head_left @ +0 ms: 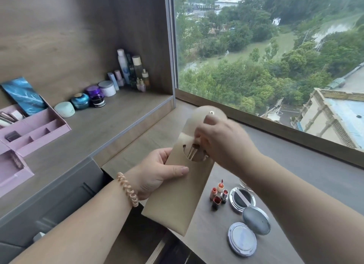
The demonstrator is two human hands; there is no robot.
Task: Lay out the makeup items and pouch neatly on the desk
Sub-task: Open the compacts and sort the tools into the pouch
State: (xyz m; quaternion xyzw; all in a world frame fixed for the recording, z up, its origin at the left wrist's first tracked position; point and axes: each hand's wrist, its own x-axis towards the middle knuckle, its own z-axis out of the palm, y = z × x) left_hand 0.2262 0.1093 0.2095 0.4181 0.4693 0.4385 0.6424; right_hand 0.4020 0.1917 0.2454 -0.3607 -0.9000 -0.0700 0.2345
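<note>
A long beige pouch (177,196) is held up above the desk, its flap open at the top. My left hand (157,171) grips the pouch around its middle, thumb on the front. My right hand (218,143) reaches into the pouch mouth and pinches the thin gold-handled brushes (191,152) that show through the round cut-out. On the grey desk (307,165) below lie several lipsticks (219,193), an open round compact (242,199) and an open cushion compact (248,230).
A raised wooden shelf (94,129) at left carries a row of cream jars and bottles (126,72) and a pink organiser (29,131). A large window (275,47) runs along the desk's far edge. A grey drawer unit (59,200) stands at lower left.
</note>
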